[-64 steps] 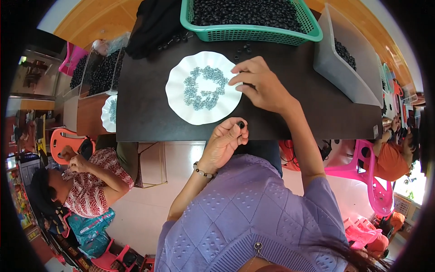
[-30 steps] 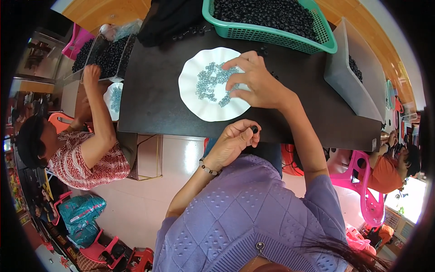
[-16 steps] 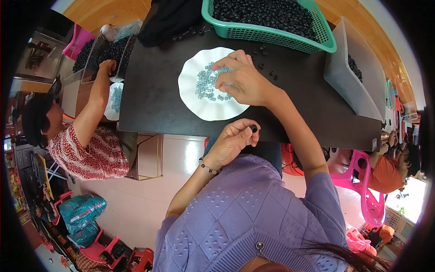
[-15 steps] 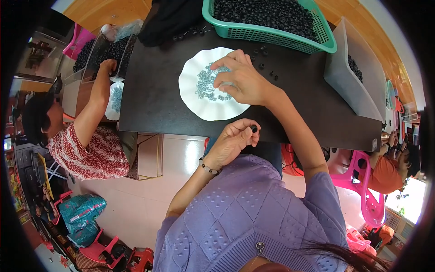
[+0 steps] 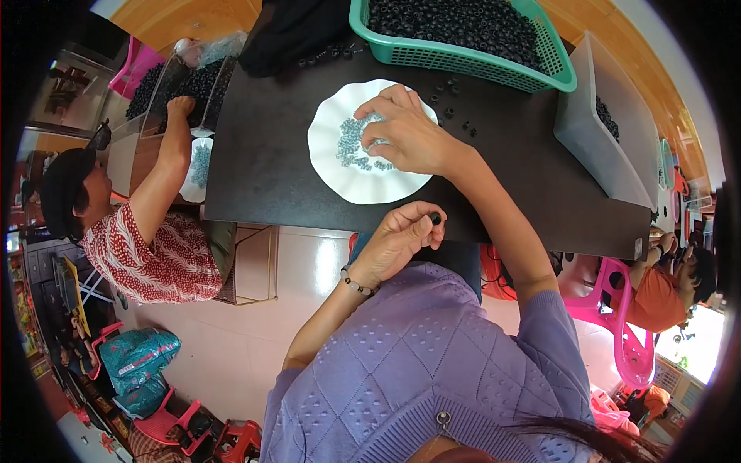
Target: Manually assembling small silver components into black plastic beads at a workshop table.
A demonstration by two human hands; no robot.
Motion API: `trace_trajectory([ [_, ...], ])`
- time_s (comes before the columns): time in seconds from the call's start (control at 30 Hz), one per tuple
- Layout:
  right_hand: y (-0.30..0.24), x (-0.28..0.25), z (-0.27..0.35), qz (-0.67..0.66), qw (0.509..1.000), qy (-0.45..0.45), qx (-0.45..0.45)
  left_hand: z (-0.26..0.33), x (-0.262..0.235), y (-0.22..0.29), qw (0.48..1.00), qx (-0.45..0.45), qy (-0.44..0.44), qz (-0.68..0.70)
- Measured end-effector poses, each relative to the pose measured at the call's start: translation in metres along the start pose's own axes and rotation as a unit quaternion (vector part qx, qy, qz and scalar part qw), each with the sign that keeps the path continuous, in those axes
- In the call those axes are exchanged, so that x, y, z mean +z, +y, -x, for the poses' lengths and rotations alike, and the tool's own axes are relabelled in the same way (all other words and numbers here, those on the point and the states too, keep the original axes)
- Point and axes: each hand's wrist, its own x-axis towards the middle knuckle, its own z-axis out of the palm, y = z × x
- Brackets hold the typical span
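My left hand (image 5: 397, 238) is closed near the table's front edge, pinching a small round black plastic piece (image 5: 434, 218) between thumb and fingers. Over the white plate (image 5: 328, 171), with its wavy rim, my right hand (image 5: 409, 133) hovers with curved fingers. A gap shows between its thumb and forefinger, and I see nothing held there. Small translucent bluish pieces (image 5: 351, 143) lie scattered on the plate. Some of them are hidden under the right hand.
A green basket (image 5: 463, 58) full of black pieces stands at the back, with loose black pieces (image 5: 452, 91) before it. At right is a translucent bin (image 5: 594, 147). Black cloth (image 5: 285, 38) lies back left. A co-worker's hand (image 5: 181, 106) reaches into a clear box (image 5: 224, 92) at left.
My right hand has shifted very slightly over the plate, its fingers still curved. My left hand keeps its grip on the black piece. The co-worker's hand moved a little up in its box.
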Motion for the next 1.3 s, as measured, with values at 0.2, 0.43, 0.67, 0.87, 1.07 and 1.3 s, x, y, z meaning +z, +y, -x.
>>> trace_trajectory([
  [0.2, 0.001, -0.007, 0.005, -0.045, 0.997, 0.057, -0.012, -0.001, -0.002, 0.000, 1.000, 0.001, -0.007, 0.000],
  [0.43, 0.009, -0.009, 0.009, -0.021, 0.998, 0.054, -0.008, -0.002, -0.005, 0.000, 1.000, 0.002, -0.007, 0.005],
  [0.67, 0.004, -0.007, 0.005, 0.006, 0.999, 0.033, -0.002, -0.004, -0.010, -0.001, 0.999, 0.006, -0.034, -0.004],
  [0.87, 0.004, 0.002, 0.002, 0.036, 0.999, 0.027, 0.012, -0.004, -0.010, -0.001, 0.999, 0.007, -0.033, -0.001],
  [1.07, 0.007, 0.004, 0.001, 0.040, 0.999, 0.033, 0.010, -0.005, -0.010, 0.000, 1.000, 0.003, -0.026, -0.002],
  [1.3, 0.001, -0.016, 0.011, -0.090, 0.991, 0.103, 0.013, 0.001, 0.001, 0.004, 0.998, 0.007, 0.023, 0.054],
])
